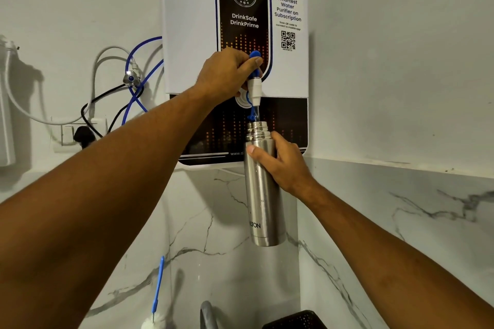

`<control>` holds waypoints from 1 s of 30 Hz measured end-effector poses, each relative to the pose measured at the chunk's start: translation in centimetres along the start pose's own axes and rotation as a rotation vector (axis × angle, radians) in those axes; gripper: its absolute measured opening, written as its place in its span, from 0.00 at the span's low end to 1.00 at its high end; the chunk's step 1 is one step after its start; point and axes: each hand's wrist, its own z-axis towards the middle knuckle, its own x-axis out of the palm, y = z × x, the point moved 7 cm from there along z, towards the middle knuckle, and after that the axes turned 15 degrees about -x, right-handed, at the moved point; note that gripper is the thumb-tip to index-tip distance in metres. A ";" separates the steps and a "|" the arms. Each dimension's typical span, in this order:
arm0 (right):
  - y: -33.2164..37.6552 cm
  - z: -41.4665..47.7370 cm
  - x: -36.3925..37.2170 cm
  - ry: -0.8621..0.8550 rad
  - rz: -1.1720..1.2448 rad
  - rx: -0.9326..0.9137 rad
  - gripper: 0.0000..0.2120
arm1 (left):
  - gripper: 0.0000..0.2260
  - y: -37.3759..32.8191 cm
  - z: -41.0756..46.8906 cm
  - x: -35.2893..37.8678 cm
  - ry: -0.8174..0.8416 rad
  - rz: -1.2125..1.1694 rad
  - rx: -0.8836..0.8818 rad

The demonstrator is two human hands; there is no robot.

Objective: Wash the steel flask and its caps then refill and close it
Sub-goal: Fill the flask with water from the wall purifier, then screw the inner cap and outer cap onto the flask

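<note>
The left hand (227,72) curls its fingers round the blue plastic tap lever (255,61), with the thumb laid across the lever's front. The right hand (283,165) grips the cylindrical brushed-steel flask (260,203) just below its threaded neck, thumb across the front and fingers wrapped behind.

The flask hangs upright in the air with no cap on it. Its open mouth sits at six o'clock from the short white plastic spout (254,91), close under it but not touching. A thin clear stream of water (256,113) falls from the spout into the mouth.

Lever and spout belong to the white and black wall-mounted water purifier (187,35), which fills the twelve o'clock part of the view. At nine o'clock from it, blue and white hoses (133,61) loop along the wall above a white socket with a black plug (84,135). White grey-veined marble cladding (401,208) spreads from three o'clock down to six. At seven o'clock a blue-handled bottle brush (158,286) stands upright, and at six lie a grey metal tap neck (208,315) and a black mesh basket (294,320).
</note>
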 end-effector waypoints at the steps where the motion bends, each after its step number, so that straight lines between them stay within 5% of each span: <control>1: 0.0 0.0 0.0 0.000 -0.003 0.002 0.31 | 0.18 0.0 -0.1 0.0 -0.003 0.005 0.004; 18: 1.5 -1.3 -0.4 0.013 0.059 0.087 0.28 | 0.16 0.1 -3.1 -0.2 0.031 0.100 0.023; 25: 4.3 -5.2 1.4 0.076 0.129 0.101 0.23 | 0.28 4.2 -10.7 0.8 0.224 -0.187 -0.037; 30: 6.3 -8.9 5.5 0.158 0.207 0.126 0.22 | 0.31 13.0 -22.2 0.4 0.266 -0.414 -0.285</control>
